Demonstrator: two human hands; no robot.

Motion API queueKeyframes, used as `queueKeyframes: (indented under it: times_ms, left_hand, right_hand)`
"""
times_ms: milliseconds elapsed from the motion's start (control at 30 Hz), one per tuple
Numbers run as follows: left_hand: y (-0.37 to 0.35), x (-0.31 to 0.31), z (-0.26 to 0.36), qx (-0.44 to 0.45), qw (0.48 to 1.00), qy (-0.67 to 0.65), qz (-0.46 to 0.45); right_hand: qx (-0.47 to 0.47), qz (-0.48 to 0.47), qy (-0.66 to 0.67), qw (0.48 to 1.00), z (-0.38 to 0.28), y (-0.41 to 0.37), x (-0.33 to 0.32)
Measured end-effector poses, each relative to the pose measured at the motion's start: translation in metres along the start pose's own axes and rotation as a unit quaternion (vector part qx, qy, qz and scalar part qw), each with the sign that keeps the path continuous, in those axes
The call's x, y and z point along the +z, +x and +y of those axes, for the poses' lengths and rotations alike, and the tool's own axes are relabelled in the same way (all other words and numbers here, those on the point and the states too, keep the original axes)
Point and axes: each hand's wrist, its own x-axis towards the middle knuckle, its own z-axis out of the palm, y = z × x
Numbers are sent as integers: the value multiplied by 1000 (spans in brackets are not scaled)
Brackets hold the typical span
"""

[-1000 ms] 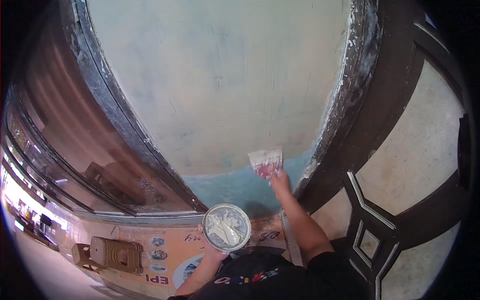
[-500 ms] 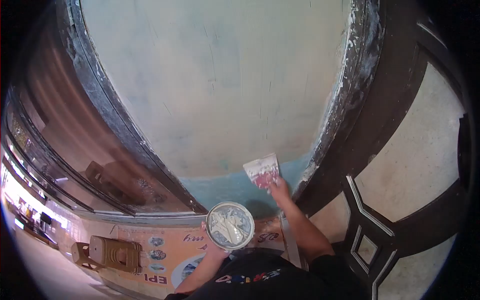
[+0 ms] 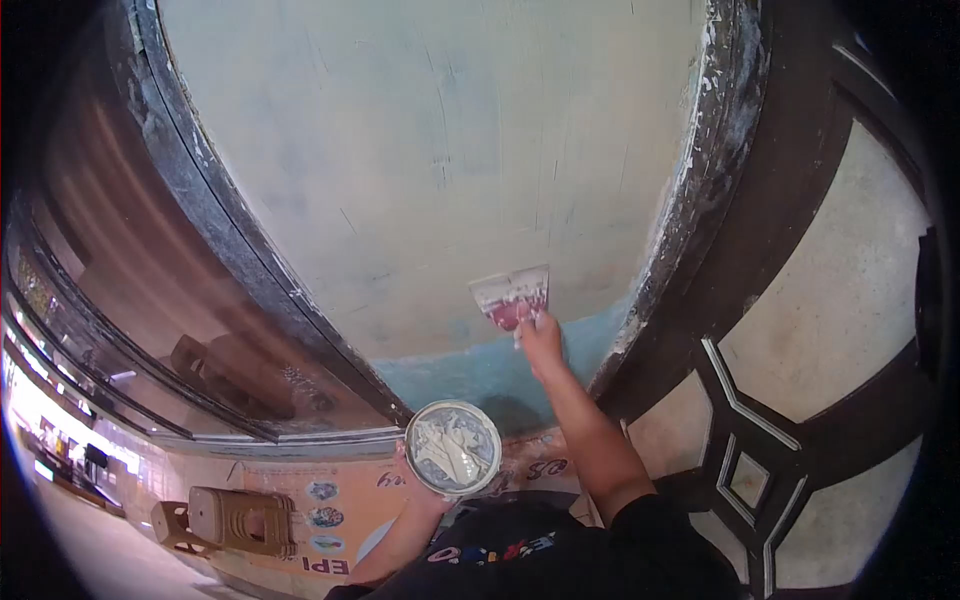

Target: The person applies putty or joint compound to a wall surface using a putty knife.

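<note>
My right hand grips the red handle of a putty knife, its wide blade against or right at the wall panel. White putty is smeared over the blade and its handle. Most of the panel is coated pale grey-white, with thin dark scratches; a blue strip shows along its bottom. Lower down, my left hand holds a round tub from beneath and the left side, fingers wrapped at its rim. Inside the tub lie white putty and greyish residue.
Dark frames flecked with white border the panel, left and right. A stack of brown plastic stools stands lower left, beside an orange printed banner. A dark door with pale panels is at right.
My right hand has moved the putty knife up and slightly left, from near the blue strip onto the pale coating. The tub stays in my left hand, shifted slightly left in view.
</note>
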Motion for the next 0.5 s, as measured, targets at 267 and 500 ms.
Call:
queueKeyframes:
  times_ms: [267,500]
  left_hand:
    - [-2,-26,26,-20,999,-39,-17]
    - [4,-13,24,-39,999,0,-2]
  right_hand:
    - [121,-70,51,989,100,-69,-44]
    - [-80,-81,96,989,-87,-15,30]
